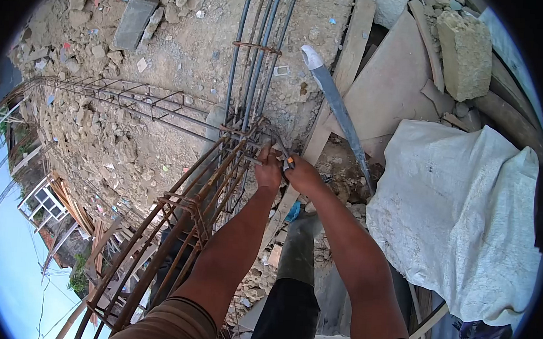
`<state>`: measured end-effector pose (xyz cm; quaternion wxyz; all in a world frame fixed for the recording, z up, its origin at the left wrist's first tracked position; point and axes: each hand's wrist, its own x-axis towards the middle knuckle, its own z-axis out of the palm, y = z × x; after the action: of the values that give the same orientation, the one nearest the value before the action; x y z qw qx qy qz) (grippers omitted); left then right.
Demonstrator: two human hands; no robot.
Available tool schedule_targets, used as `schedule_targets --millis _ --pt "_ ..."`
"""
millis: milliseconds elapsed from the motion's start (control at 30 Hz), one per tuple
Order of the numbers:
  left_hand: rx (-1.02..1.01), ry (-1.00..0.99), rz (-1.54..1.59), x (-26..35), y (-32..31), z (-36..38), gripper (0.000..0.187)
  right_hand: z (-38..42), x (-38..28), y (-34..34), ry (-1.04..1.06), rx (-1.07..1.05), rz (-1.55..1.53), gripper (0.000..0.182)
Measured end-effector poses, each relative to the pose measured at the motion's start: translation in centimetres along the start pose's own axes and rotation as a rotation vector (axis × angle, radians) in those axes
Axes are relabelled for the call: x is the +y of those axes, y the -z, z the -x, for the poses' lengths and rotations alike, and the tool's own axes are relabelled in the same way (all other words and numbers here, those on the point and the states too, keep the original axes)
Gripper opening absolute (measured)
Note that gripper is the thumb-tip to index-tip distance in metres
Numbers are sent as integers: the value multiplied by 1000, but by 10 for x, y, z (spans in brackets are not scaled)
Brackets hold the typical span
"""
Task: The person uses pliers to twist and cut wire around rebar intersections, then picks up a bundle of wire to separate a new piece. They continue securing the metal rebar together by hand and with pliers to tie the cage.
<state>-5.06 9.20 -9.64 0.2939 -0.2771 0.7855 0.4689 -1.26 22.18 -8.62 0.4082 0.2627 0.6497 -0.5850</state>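
My left hand (268,169) is closed at the joint of a rusty rebar cage (190,205), its fingers bent; what they pinch is hidden. Close beside it, my right hand (305,176) grips a hand tool (291,162) with a black and orange handle. The tool's dark metal end reaches up toward the bars where they cross. Several long steel bars (272,22) run away from this joint, bound by rusty stirrups. Another reinforcement cage (152,105) branches off to the left.
A long grey piece with a white end (339,108) leans at the right. Beyond it lie a white sack (441,209), a stone block (464,57) and wooden planks (355,39). Rubble covers the ground. A booted leg (298,254) stands below my hands.
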Motion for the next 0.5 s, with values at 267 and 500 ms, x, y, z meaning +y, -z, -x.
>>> schedule_targets --millis 267,500 --pt "-46 -18 -83 8 5 -3 41 6 15 -9 -212 -68 -165 47" --pt "-29 -78 -136 1 10 -2 38 20 16 -7 -29 30 -94 48"
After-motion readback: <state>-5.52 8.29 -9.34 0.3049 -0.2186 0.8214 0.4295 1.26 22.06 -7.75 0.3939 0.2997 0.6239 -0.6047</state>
